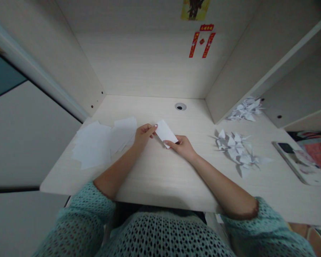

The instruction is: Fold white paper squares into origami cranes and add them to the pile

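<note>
A small white sheet of paper (166, 132), apparently folded, is held between both hands just over the desk. My left hand (144, 134) pinches its upper left edge between thumb and fingers. At its lower right corner, my right hand (182, 145) grips it, thumb on top and fingers underneath. Loose white paper sheets (93, 144) lie spread out left of my left hand. To the right of my right hand rests a heap of folded white paper cranes (234, 146).
More paper cranes (246, 109) lie farther back by the right partition (235, 78). A phone (296, 162) is on the desk (160, 178) at the far right, near red cloth (317, 153). A round cable hole (180, 106) sits near the back wall, which carries red stickers (202, 41).
</note>
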The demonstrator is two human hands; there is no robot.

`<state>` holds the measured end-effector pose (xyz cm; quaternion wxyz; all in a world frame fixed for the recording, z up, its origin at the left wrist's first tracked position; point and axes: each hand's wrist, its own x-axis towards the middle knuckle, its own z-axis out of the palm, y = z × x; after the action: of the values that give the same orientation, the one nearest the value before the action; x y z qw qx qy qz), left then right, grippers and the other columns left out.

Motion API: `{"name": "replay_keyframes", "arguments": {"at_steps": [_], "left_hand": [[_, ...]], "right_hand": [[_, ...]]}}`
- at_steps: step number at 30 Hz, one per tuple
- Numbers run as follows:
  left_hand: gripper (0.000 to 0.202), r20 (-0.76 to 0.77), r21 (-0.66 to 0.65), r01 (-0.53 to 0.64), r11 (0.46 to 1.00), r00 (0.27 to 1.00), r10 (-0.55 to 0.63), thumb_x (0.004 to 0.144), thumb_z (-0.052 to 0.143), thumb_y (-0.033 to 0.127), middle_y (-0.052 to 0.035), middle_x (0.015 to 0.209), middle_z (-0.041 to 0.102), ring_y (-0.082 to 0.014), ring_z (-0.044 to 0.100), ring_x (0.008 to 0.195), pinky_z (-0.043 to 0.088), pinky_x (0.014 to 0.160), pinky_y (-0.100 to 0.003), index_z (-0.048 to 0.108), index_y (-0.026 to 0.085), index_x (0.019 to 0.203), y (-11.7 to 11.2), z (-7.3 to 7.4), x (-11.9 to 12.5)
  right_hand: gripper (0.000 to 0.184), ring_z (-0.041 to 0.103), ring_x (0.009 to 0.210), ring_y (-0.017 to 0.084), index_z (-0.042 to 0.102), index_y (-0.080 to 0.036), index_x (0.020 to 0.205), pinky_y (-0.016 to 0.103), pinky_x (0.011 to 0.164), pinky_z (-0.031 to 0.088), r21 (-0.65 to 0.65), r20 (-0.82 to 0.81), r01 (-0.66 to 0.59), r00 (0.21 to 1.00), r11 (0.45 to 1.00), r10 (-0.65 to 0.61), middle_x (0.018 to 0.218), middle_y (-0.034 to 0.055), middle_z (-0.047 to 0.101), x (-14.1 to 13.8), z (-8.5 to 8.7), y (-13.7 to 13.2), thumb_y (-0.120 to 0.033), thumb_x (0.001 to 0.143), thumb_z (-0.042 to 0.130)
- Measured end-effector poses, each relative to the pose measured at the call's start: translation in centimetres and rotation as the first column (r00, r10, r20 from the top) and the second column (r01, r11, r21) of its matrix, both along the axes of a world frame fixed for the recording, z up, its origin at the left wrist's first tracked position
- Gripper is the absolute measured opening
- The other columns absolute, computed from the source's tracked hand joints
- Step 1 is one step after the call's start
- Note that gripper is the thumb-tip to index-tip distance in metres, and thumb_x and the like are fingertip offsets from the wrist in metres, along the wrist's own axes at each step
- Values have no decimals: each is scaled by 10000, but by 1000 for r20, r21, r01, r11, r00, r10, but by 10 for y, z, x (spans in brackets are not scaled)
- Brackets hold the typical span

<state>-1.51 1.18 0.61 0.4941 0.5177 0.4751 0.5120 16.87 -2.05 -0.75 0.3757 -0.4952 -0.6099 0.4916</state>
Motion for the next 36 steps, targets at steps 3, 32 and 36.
{"name": "replay_keyframes", "arguments": {"at_steps": [3, 32, 36], "left_hand": [[372, -18, 0, -64, 998, 998, 64, 703, 682, 481, 16, 552, 563, -69, 463, 488, 368, 480, -203, 552, 171, 544, 0, -2, 2], [461, 69, 152, -209, 966, 977, 201, 828, 551, 499, 43, 515, 354, -103, 328, 516, 257, 528, -257, 368, 190, 540, -9, -12, 18], [448, 10, 144, -228, 963, 973, 229, 850, 528, 480, 47, 524, 345, -104, 329, 524, 264, 537, -259, 369, 190, 548, -11, -13, 17]], "right_hand": [[383, 410, 472, 83, 609, -128, 587, 222, 466, 287, -7, -4, -2, 1000, 1000, 2, 524, -2, 554, -1, 0, 0, -491, 691, 674], [394, 368, 491, 82, 607, -126, 610, 222, 467, 252, 26, 48, -50, 998, 998, 48, 526, -20, 457, -4, -5, -2, -503, 721, 639], [388, 385, 494, 85, 616, -125, 612, 220, 466, 262, 25, 41, -46, 998, 999, 45, 530, -17, 477, -5, -3, -3, -498, 713, 648]]}}
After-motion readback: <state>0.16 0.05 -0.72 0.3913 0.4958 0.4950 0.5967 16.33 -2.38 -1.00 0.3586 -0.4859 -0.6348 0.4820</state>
